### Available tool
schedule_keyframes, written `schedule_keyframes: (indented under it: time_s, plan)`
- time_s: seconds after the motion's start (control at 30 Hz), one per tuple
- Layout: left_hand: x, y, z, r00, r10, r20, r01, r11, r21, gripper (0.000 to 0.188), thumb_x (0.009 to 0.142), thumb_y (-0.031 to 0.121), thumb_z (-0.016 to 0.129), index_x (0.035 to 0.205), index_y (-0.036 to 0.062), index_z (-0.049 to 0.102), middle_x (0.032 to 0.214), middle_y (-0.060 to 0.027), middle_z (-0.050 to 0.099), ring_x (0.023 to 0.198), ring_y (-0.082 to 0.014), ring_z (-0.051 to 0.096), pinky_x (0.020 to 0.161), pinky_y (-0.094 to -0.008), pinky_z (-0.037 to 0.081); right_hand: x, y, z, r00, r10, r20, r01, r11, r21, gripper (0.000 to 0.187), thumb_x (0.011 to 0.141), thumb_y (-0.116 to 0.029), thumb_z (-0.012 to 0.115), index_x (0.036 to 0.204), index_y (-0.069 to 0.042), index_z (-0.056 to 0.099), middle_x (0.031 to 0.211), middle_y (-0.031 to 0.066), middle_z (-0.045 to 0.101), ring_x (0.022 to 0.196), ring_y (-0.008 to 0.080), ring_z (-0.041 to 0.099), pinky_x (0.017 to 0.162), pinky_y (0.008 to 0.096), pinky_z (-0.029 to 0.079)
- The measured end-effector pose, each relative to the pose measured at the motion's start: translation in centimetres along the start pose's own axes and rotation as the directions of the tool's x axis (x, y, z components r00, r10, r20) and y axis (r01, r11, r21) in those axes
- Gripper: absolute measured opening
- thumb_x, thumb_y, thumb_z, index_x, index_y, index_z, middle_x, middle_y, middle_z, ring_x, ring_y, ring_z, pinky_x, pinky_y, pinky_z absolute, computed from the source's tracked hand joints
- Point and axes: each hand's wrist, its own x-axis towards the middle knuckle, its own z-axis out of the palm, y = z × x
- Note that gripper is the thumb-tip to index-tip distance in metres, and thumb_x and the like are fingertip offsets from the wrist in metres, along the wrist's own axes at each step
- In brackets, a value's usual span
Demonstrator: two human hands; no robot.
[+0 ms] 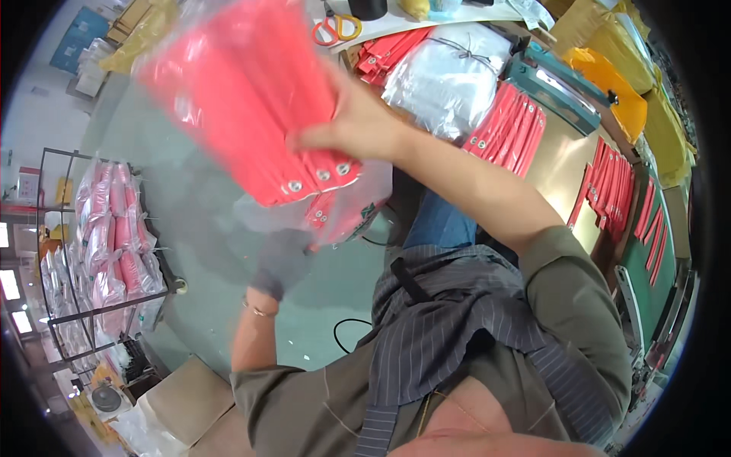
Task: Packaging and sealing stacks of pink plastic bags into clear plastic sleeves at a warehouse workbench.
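Observation:
My right hand (354,122) grips a bundle of flat red strips (251,99) with metal eyelets along the lower end, its thumb lying across the front. Clear plastic wraps the bundle's upper part. Behind and below it hangs a clear plastic bag (346,221) with dark print, and a few more red eyelet ends show there. My left hand (280,259), in a grey glove, is beside the lower edge of this bag. Motion blurs its fingers, so its grip on the plastic cannot be made out.
On the right, a worktable (560,164) carries piles of red strips (510,129), a stack of clear bags (449,76) and a teal machine (554,87). Scissors (335,30) lie at the far edge. A wire rack (99,312) at the left holds bagged red bundles (118,228).

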Motion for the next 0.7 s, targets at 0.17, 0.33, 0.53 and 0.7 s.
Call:
schedule_keyframes:
  time_s: [0.17, 0.33, 0.53, 0.7]
  plan:
    - [-3.2, -1.6, 0.6, 0.998, 0.042, -0.044, -0.033, 0.983, 0.182, 0.021, 0.075, 0.023, 0.066, 0.072, 0.0031, 0.060, 0.071, -0.0150, 0.061, 0.067, -0.0297, 0.060, 0.073, -0.0381, 0.049, -2.0, 9.5, -0.7, 0.656, 0.467, 0.593, 0.230, 0.624, -0.746, 0.079, 0.064, -0.011, 0.072, 0.136, -0.013, 0.039, 0.117, 0.0134, 0.057, 0.112, 0.0316, 0.054, 0.098, 0.0377, 0.042]
    - [-4.9, -1.3, -1.4, 0.984, 0.077, 0.161, -0.125, 0.941, 0.313, 0.012, 0.076, 0.016, 0.062, 0.068, 0.0068, 0.059, 0.063, -0.0111, 0.059, 0.068, -0.0277, 0.061, 0.080, -0.0385, 0.047, -3.8, 19.1, -2.0, 0.795, 0.558, 0.237, -0.066, 0.468, -0.881, 0.069, 0.069, -0.015, 0.069, 0.133, -0.014, 0.043, 0.133, 0.0151, 0.047, 0.126, 0.0260, 0.044, 0.101, 0.0376, 0.039]
    - [-4.2, -1.1, -3.6, 0.985, 0.168, -0.039, -0.156, 0.965, 0.212, 0.008, 0.076, 0.007, 0.059, 0.068, 0.0054, 0.058, 0.068, -0.0134, 0.060, 0.075, -0.0295, 0.061, 0.091, -0.0431, 0.044, 2.4, 12.8, -7.5, 0.726, 0.585, 0.362, 0.478, -0.050, -0.877, 0.038, 0.069, -0.031, 0.071, 0.103, -0.014, 0.069, 0.106, 0.0108, 0.066, 0.103, 0.0238, 0.061, 0.083, 0.0379, 0.050]
    - [-3.1, -5.0, 0.0, 0.985, 0.171, -0.024, -0.156, 0.941, 0.301, 0.014, 0.077, 0.013, 0.062, 0.085, 0.0017, 0.060, 0.085, -0.0169, 0.062, 0.091, -0.0323, 0.058, 0.099, -0.0450, 0.038, 6.1, 5.6, -5.8, 0.833, 0.510, 0.214, 0.021, 0.358, -0.934, 0.054, 0.071, -0.046, 0.068, 0.104, -0.004, 0.066, 0.100, 0.0183, 0.066, 0.092, 0.0337, 0.063, 0.078, 0.0435, 0.050]
